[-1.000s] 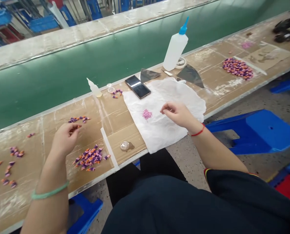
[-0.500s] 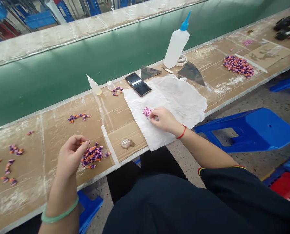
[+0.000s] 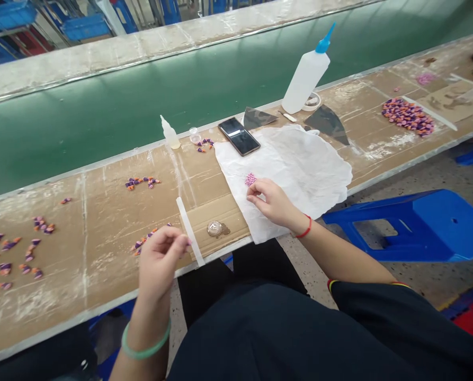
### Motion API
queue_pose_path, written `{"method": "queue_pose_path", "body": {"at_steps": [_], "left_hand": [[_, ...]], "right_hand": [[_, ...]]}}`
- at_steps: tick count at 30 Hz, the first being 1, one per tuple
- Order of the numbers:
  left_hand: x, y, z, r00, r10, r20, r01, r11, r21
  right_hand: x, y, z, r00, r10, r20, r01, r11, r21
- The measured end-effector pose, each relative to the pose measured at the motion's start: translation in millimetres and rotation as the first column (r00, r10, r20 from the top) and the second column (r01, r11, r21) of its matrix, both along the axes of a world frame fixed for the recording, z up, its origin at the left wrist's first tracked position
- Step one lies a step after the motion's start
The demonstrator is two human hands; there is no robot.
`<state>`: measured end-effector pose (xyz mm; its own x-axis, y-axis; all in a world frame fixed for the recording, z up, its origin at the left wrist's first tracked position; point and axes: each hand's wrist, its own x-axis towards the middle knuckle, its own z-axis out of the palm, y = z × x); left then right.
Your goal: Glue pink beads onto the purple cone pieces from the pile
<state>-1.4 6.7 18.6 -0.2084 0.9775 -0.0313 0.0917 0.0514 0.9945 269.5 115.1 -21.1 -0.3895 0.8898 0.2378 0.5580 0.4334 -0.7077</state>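
Note:
My left hand (image 3: 161, 263) is raised over the near edge of the cardboard-covered bench (image 3: 101, 254), fingers pinched together on something too small to make out. It covers most of a pile of purple and orange pieces (image 3: 143, 243). My right hand (image 3: 271, 201) rests on a crumpled white sheet (image 3: 300, 164), fingertips pinched just below a little heap of pink beads (image 3: 250, 179). A small clear dome (image 3: 214, 228) lies between my hands, beside a white strip (image 3: 189, 238).
A black phone (image 3: 239, 136) lies at the sheet's far corner. Behind stand a large glue bottle with a blue nozzle (image 3: 306, 74) and a small dropper bottle (image 3: 169, 133). More purple-orange pieces (image 3: 408, 112) are scattered right and left. A green belt (image 3: 141, 100) runs behind; a blue stool (image 3: 411, 225) stands right.
My left hand has come from the far pieces back toward me and to the right, lifting over the near pile. My right hand dropped onto the sheet by the pink beads.

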Motion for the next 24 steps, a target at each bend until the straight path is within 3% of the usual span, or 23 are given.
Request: {"method": "queue_pose_path", "body": {"at_steps": [4, 7, 13, 20, 22, 24], "left_hand": [[45, 1, 5.7, 0.949, -0.253, 0.186, 0.248, 0.967, 0.05], [65, 2, 9.1, 0.911, -0.309, 0.273, 0.3, 0.951, 0.073], [70, -2, 12.8, 0.862, -0.31, 0.401, 0.304, 0.949, 0.081], [72, -1, 15.8, 0.725, -0.235, 0.648, 0.346, 0.937, -0.047], [73, 1, 18.1, 0.734, -0.216, 0.644, 0.341, 0.937, -0.074], [73, 3, 21.6, 0.786, -0.208, 0.582, 0.313, 0.946, -0.084]], "right_hand": [[-17, -31, 31.3, 0.941, 0.147, -0.304, -0.135, 0.989, 0.06], [-30, -48, 44.1, 0.852, 0.208, -0.48, -0.143, 0.975, 0.168], [-43, -56, 43.3, 0.868, 0.194, -0.457, -0.001, 0.921, 0.389], [-43, -58, 44.4, 0.896, 0.207, -0.392, 0.064, 0.814, 0.577], [-45, -60, 45.3, 0.872, 0.194, -0.449, 0.091, 0.838, 0.539], [-46, -64, 46.7, 0.823, 0.172, -0.541, 0.054, 0.925, 0.377]]}}
